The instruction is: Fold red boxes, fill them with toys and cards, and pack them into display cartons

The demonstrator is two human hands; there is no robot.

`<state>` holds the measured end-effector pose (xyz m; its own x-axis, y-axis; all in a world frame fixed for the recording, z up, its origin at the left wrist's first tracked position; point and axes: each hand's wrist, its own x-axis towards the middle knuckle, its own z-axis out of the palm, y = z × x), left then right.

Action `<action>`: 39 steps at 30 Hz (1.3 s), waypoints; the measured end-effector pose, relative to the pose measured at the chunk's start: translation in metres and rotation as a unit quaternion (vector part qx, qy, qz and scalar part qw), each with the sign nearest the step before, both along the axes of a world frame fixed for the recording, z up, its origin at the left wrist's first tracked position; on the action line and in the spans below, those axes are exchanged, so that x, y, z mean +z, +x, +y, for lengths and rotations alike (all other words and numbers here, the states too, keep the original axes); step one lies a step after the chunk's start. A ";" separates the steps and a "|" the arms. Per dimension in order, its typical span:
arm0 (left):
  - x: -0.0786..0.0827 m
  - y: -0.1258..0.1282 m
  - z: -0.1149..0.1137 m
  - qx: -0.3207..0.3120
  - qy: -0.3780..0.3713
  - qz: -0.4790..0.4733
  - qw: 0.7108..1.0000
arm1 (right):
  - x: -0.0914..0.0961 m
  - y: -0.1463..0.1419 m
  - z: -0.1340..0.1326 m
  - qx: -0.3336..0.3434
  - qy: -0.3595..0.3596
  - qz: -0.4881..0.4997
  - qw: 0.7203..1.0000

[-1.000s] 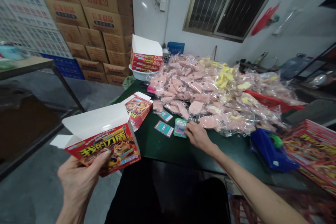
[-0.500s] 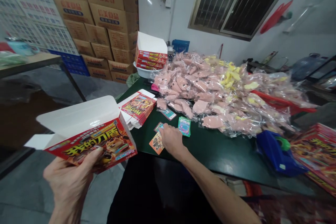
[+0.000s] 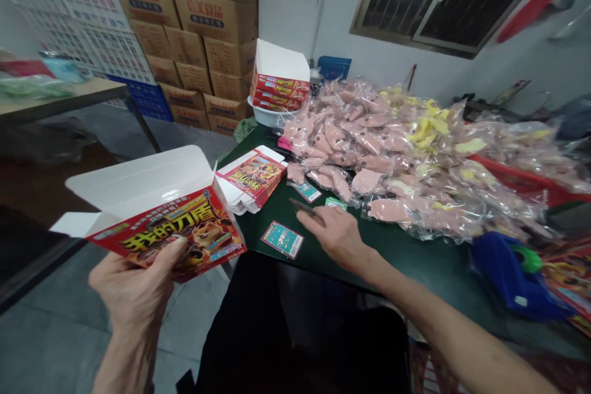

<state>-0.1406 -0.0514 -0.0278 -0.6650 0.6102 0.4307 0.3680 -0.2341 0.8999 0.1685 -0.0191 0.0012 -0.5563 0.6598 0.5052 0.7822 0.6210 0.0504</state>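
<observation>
My left hand point(image 3: 138, 280) grips a red printed cardboard box point(image 3: 205, 231), thumb on its front, the white top flap standing up. Over the table's near edge, my right hand point(image 3: 339, 237) is closed on a thin card point(image 3: 305, 208), seen nearly edge-on and slightly blurred. Just left of it lies a teal printed card point(image 3: 282, 240) on the green tabletop point(image 3: 388, 252). Partly hidden behind my right hand is a small stack of green-edged cards point(image 3: 336, 203). Another teal card point(image 3: 308, 192) lies by the plastic bags. Red flattened boxes point(image 3: 256, 175) are stacked beside the held box.
Bagged pink and yellow pieces point(image 3: 369, 154) heap across the table's back. Red boxes stand in a white basin point(image 3: 272, 118). At right sit a blue tape dispenser point(image 3: 505, 277) and more red boxes point(image 3: 570, 274). Brown cartons point(image 3: 203, 15) are piled along the wall.
My right hand has moved right and lifted slightly from the tabletop with a card in it. The orange card no longer shows; a teal card lies near that spot. My left hand still holds the box.
</observation>
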 end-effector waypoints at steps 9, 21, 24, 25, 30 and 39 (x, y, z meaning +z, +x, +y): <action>0.009 0.013 -0.011 -0.012 -0.016 -0.040 0.999 | -0.053 -0.007 -0.019 0.084 -0.064 -0.108 0.988; 0.023 0.060 0.004 -0.154 -0.035 -0.014 0.987 | -0.009 0.042 -0.035 -0.151 -0.042 0.294 0.943; 0.021 0.084 0.016 -0.225 0.000 0.028 0.974 | 0.004 0.069 -0.030 -0.215 0.023 0.236 0.947; 0.021 0.091 0.020 -0.235 0.016 0.045 0.971 | 0.006 0.078 -0.031 -0.249 0.043 0.201 0.946; 0.026 0.111 0.028 -0.239 0.082 0.116 0.961 | 0.001 0.120 -0.043 -0.363 -0.062 -0.086 0.926; 0.015 0.118 0.034 -0.291 0.037 0.099 0.951 | -0.021 0.151 -0.055 -0.217 -0.269 -0.114 0.931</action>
<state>-0.0223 -0.0171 -0.0131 -0.1248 0.8134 0.5682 0.3177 -0.5098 0.7995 0.3192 -0.0738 -0.0201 -0.2297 0.9713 -0.0619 0.9727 0.2312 0.0185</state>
